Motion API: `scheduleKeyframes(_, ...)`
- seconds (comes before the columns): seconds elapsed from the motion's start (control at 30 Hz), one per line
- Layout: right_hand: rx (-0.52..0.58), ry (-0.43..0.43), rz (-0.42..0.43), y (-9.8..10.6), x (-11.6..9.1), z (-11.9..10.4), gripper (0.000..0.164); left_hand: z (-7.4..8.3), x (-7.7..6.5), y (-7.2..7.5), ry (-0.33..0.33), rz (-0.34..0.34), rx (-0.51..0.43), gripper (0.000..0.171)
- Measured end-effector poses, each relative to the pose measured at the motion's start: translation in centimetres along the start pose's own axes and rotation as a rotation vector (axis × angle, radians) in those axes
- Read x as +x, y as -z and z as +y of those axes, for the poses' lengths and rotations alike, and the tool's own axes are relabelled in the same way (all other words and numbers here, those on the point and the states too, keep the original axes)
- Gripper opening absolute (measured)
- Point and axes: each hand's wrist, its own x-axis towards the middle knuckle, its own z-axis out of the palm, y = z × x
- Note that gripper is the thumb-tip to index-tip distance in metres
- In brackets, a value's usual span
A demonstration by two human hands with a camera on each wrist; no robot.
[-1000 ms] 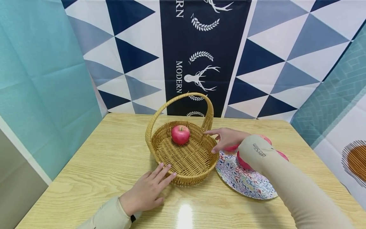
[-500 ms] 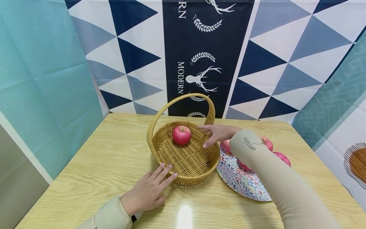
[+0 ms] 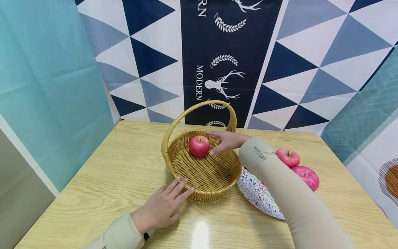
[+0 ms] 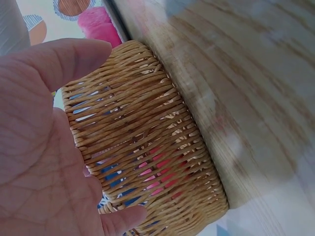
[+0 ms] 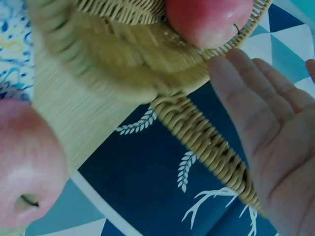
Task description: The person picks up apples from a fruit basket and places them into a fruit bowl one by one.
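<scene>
A red apple sits inside a round wicker basket with a tall arched handle. My right hand is over the basket's right part, fingers extended toward the apple and nothing held. In the right wrist view that hand shows a bare palm, fingertips close below the apple. Straight fingers of my left hand rest on the basket's near left rim. Seen from the left wrist, the thumb and fingers lie along the woven wall, and red shows through its gaps.
To the basket's right lies a round patterned plate, partly hidden by my right sleeve. Two apples show past the sleeve, one farther back and one nearer. A patterned cloth hangs behind the wooden table.
My right hand has moved left from the basket's right rim to over its inside, near the apple. The left hand stays at the rim. The camera view has shifted slightly.
</scene>
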Motion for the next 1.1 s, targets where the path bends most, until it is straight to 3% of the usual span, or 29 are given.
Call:
scheduleKeyframes(0.13, -0.004, -0.001, 0.006, 0.2, 0.6, -0.5, 0.087, -0.1, 0.0, 0.1, -0.002, 0.006, 0.0, 0.078)
scheduleKeyframes(0.43, 0.179, 0.054, 0.078, -0.2, 2.7, -0.3, 0.088, -0.1, 0.0, 0.3, 0.011, -0.025, -0.006, 0.078)
scheduleKeyframes(0.67, 0.427, 0.125, 0.279, -1.0, 4.0, -0.5, 0.082, 0.0, 0.1, -0.1, 0.002, -0.024, -0.004, 0.078)
scheduleKeyframes(0.97, 0.504, 0.031, 0.422, -1.9, 5.3, -0.6, 0.083, 0.0, 0.0, 0.0, -0.005, -0.017, 0.017, 0.077)
scheduleKeyframes(1.1, 0.508, -0.007, 0.44, -2.4, 5.8, -0.5, 0.084, -0.1, 0.0, 0.2, -0.015, -0.015, 0.016, 0.078)
